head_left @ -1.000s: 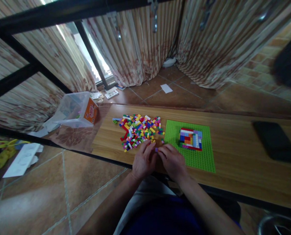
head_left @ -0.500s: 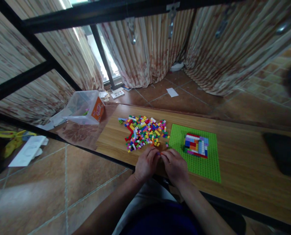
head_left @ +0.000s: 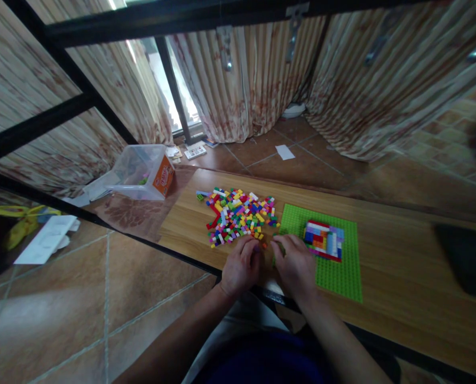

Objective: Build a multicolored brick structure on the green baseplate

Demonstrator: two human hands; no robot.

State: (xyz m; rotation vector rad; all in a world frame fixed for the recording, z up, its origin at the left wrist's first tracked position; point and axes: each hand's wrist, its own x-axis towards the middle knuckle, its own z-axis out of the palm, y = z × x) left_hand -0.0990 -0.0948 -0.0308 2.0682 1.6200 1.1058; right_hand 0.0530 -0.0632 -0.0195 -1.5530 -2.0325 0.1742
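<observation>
My left hand (head_left: 243, 264) is near the table's front edge, just below the pile of small toy bricks (head_left: 242, 216). Its fingers are pinched together around a small purple brick (head_left: 258, 248), mostly hidden by the fingertips. A short gap away, my right hand (head_left: 296, 261) covers the near left part of the green baseplate (head_left: 338, 280). Its fingers are curled together, and anything between them is hidden. An orange brick (head_left: 264, 245) lies on the table between the hands. On the baseplate sits a low block of multicoloured bricks (head_left: 324, 240) with red along its edges.
The wooden table (head_left: 394, 256) bears a dark flat object (head_left: 464, 258) at the right. A clear plastic box (head_left: 140, 170) with an orange label stands beyond the table's left end. A black metal frame (head_left: 142, 26) crosses in front of the curtains.
My hands, which met around a small brick, have come apart. The right hand has moved right towards the baseplate, while the left stays closed. The whole view has shifted slightly.
</observation>
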